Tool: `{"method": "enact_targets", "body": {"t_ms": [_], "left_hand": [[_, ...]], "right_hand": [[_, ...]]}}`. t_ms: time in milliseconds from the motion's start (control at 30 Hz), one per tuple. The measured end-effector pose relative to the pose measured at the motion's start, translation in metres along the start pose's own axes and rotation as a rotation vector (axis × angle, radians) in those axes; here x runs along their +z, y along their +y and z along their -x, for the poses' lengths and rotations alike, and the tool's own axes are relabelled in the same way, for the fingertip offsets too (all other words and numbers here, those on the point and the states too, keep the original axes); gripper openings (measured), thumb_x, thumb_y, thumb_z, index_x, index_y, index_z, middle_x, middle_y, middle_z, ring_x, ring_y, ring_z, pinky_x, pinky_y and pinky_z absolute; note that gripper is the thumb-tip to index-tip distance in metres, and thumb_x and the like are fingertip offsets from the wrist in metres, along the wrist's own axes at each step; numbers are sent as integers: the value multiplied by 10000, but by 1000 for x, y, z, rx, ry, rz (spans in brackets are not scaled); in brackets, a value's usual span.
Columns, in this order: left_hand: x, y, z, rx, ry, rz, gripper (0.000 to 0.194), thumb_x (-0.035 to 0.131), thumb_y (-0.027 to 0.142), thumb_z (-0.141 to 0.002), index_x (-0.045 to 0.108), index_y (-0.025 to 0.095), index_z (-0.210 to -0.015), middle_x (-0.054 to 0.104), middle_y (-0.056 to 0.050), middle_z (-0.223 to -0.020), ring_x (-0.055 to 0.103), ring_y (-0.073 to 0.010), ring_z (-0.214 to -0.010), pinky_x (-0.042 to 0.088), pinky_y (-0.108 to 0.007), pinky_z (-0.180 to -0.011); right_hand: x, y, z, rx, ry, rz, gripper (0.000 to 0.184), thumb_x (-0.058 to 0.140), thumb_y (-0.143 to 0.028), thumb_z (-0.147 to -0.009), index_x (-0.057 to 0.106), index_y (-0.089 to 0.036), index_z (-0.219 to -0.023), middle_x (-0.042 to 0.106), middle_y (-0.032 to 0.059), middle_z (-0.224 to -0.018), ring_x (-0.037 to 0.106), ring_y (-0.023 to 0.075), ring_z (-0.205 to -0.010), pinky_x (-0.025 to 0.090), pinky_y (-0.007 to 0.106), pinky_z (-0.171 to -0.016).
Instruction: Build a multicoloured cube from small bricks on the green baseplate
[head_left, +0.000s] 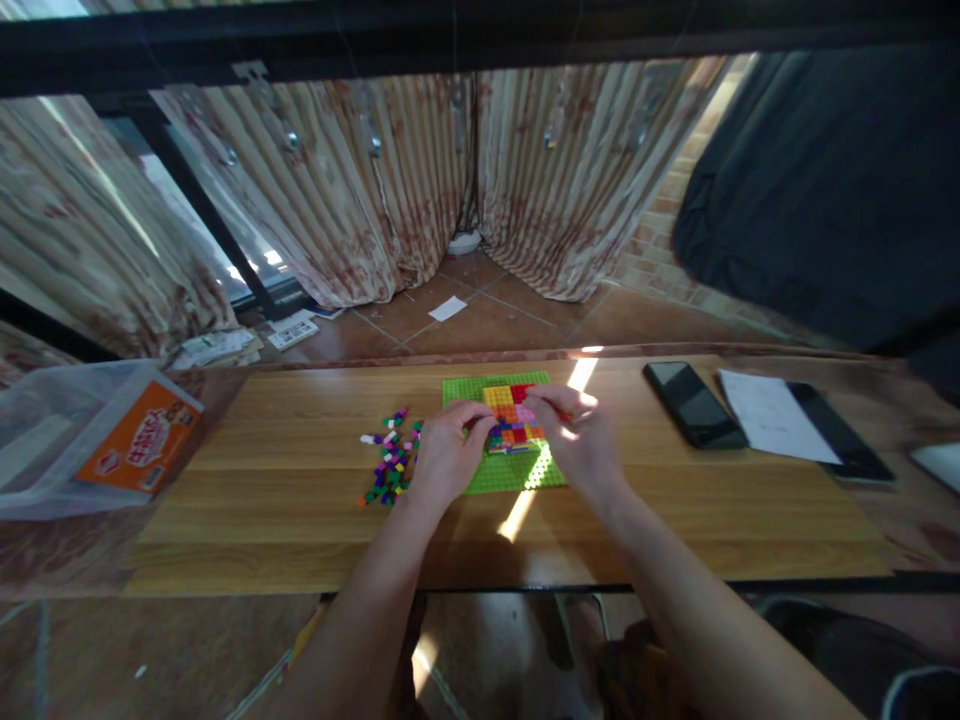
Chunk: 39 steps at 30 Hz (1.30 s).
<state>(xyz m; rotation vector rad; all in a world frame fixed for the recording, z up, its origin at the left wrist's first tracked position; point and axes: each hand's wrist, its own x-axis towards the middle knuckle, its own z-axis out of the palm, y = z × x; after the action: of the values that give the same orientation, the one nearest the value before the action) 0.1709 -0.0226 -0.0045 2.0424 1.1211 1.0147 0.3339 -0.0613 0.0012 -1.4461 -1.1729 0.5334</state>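
Note:
A green studded baseplate [480,485] lies on the wooden table, with a block of joined toy bricks [499,397] in yellow, orange, red, pink and blue on it. My left hand [450,445] is at the left side of the block, thumb and forefinger pinched together by its blue bricks. On the opposite side, my right hand [583,440] has its fingers closed near the red and pink bricks. Whatever either hand may pinch is too small or hidden to make out. Loose small bricks [391,460] in several colours are scattered left of my left hand.
On the wooden table [285,470], a black phone [694,405] lies to the right, near a white paper sheet [776,415] over a dark flat device [847,430]. A clear plastic bin [52,400] with an orange label stands at the left. Curtains [405,190] hang behind.

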Motion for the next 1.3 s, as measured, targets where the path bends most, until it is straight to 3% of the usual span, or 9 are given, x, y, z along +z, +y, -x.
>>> {"method": "enact_targets", "body": {"t_ms": [133, 300, 433, 667, 800, 967, 1133, 1300], "left_hand": [[6, -2, -3, 62, 49, -97, 133, 594, 247, -825, 713, 190, -810, 669, -38, -834, 615, -149, -807, 477, -283, -781], [15, -4, -6, 28, 82, -57, 67, 668, 237, -758, 728, 209, -754, 658, -26, -833, 617, -148, -801, 480, -290, -787], [18, -3, -7, -28, 111, -5, 34, 686, 207, -722, 720, 204, -718, 638, -21, -819, 603, -148, -801, 472, -297, -791], [23, -3, -12, -217, 152, 140, 93, 709, 189, -646, 653, 165, -717, 628, -9, -755, 564, -146, -759, 449, -279, -744], [29, -9, -14, -348, 151, 310, 214, 736, 211, -593, 627, 152, -768, 614, 6, -740, 535, -120, -683, 431, -253, -674], [34, -8, -16, -485, 177, 536, 271, 741, 179, -531, 586, 143, -751, 573, 26, -698, 513, -98, -623, 416, -231, -611], [37, -4, -16, -526, 184, 532, 245, 728, 165, -533, 582, 146, -728, 565, 28, -680, 513, -98, -623, 408, -232, -614], [35, -8, -12, -481, 204, 563, 250, 750, 188, -544, 586, 146, -728, 569, 22, -696, 507, -93, -633, 411, -235, -639]], "right_hand": [[-16, 6, -14, 51, 94, 2, 206, 598, -282, -750, 725, -157, -853, 731, 65, -807, 668, 189, -740, 517, 330, -709], [-21, 13, -18, 85, 35, 113, 230, 581, -305, -754, 734, -154, -839, 729, 82, -812, 666, 215, -786, 507, 362, -755], [-16, 22, -18, 134, -10, 135, 254, 600, -335, -739, 715, -153, -872, 725, 101, -828, 664, 241, -849, 512, 384, -782], [2, 36, -12, 279, -59, -133, 432, 652, -420, -695, 600, -170, -1044, 706, 103, -925, 674, 222, -809, 553, 361, -700], [12, 43, -8, 293, -51, -86, 613, 678, -464, -672, 519, -193, -1198, 688, 101, -996, 670, 237, -846, 561, 387, -700], [19, 49, -4, 263, -52, 4, 565, 658, -473, -688, 548, -197, -1169, 696, 79, -929, 669, 231, -815, 555, 399, -730], [19, 51, -3, 226, -74, 7, 525, 631, -477, -709, 559, -198, -1148, 703, 75, -914, 670, 227, -803, 554, 397, -723], [17, 53, -3, 242, -102, -55, 589, 655, -488, -692, 541, -202, -1194, 710, 72, -916, 679, 225, -803, 561, 398, -726]]}}
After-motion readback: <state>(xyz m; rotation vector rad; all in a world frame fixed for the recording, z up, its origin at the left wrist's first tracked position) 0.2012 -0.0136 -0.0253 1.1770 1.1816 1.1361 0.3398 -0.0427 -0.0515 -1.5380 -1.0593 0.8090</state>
